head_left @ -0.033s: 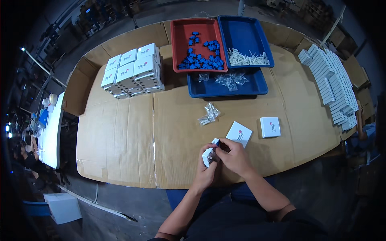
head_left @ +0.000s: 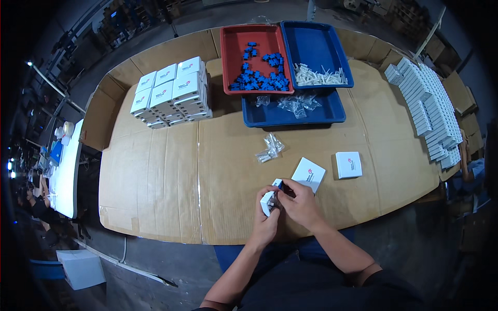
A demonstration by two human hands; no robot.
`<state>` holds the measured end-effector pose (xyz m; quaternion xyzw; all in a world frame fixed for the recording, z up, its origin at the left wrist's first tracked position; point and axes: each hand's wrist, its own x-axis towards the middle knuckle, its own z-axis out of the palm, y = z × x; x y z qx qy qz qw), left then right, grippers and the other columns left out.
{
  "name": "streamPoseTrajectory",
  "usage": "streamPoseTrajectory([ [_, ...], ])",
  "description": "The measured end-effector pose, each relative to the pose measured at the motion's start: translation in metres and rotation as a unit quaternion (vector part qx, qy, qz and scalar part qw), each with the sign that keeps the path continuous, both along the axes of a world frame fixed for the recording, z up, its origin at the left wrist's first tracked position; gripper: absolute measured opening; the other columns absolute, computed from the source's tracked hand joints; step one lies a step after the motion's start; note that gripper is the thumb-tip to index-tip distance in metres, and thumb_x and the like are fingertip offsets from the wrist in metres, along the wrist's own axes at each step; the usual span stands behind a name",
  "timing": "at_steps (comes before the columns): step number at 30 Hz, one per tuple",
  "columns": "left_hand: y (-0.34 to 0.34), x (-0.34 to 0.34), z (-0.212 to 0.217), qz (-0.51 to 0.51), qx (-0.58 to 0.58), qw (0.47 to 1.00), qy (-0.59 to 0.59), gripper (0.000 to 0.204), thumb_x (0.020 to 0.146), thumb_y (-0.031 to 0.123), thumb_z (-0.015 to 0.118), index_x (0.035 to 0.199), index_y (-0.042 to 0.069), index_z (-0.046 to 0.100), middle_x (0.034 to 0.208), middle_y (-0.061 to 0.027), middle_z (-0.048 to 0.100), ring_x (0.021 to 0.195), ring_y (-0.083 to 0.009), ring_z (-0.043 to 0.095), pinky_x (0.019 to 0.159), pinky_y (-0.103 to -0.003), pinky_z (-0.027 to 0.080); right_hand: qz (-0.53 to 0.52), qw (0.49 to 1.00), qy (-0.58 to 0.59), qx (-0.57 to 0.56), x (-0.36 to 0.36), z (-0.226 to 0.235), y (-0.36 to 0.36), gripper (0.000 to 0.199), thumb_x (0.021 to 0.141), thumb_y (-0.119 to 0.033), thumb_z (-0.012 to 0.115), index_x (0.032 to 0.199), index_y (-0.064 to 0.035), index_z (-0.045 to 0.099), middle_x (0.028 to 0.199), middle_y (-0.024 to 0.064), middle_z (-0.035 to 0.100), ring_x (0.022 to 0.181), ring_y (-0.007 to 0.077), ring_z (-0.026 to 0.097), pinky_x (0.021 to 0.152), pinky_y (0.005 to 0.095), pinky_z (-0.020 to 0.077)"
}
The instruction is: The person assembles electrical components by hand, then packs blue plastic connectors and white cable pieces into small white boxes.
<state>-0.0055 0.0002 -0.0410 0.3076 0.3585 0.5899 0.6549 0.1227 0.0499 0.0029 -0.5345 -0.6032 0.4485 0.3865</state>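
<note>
A small white box (head_left: 267, 203) is held on its side in my left hand (head_left: 263, 223), whose fingers wrap round it. Its inner side, turned to the right, shows something dark and clear that I cannot make out. My right hand (head_left: 302, 205) is closed at the box's upper right, thumb and fingers pinched together; a bit of blue shows by the fingertips, and what they grip is hidden. Just beyond the right hand lies a flat white lid-like piece (head_left: 309, 174). Farther right sits a closed white box (head_left: 348, 165). Clear bags of white parts (head_left: 271, 147) lie ahead of my hands.
At the back stand a red tray (head_left: 226, 57) of blue pieces, a blue tray (head_left: 316, 44) of white pegs, and a lower blue tray (head_left: 290, 120) with clear bags. White boxes are stacked at the left (head_left: 162, 93) and right (head_left: 425, 111). Cardboard (head_left: 150, 192) covers the table.
</note>
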Motion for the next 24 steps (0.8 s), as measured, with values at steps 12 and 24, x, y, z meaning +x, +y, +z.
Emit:
streamPoseTrajectory([
  [12, 0.021, -0.044, 0.013, 0.208, -0.047, 0.975, -0.057, 0.055, 0.097, -0.008, 0.043, 0.147, 0.014, 0.039, 0.139, -0.0124, 0.052, 0.121, -0.0226, 0.06, 0.1, -0.046, 0.058, 0.047, 0.996, 0.021, -0.07, 0.023, -0.005, 0.064, 0.028, 0.1, -0.012, 0.072, 0.12, 0.0039, 0.063, 0.088, 0.0071, 0.072, 0.072, 0.0122, 0.07, 0.061, 0.0284, 0.057],
  [24, 0.007, -0.032, 0.003, 0.105, -0.015, 0.992, -0.063, 0.06, 0.105, 0.013, 0.048, 0.161, 0.014, 0.028, 0.145, -0.0121, 0.049, 0.13, -0.0222, 0.055, 0.11, -0.039, 0.048, 0.198, 0.98, -0.017, -0.003, -0.005, 0.019, 0.115, 0.021, 0.097, -0.011, 0.073, 0.114, 0.0, 0.068, 0.095, 0.0063, 0.073, 0.075, 0.0135, 0.066, 0.067, 0.0296, 0.0538],
])
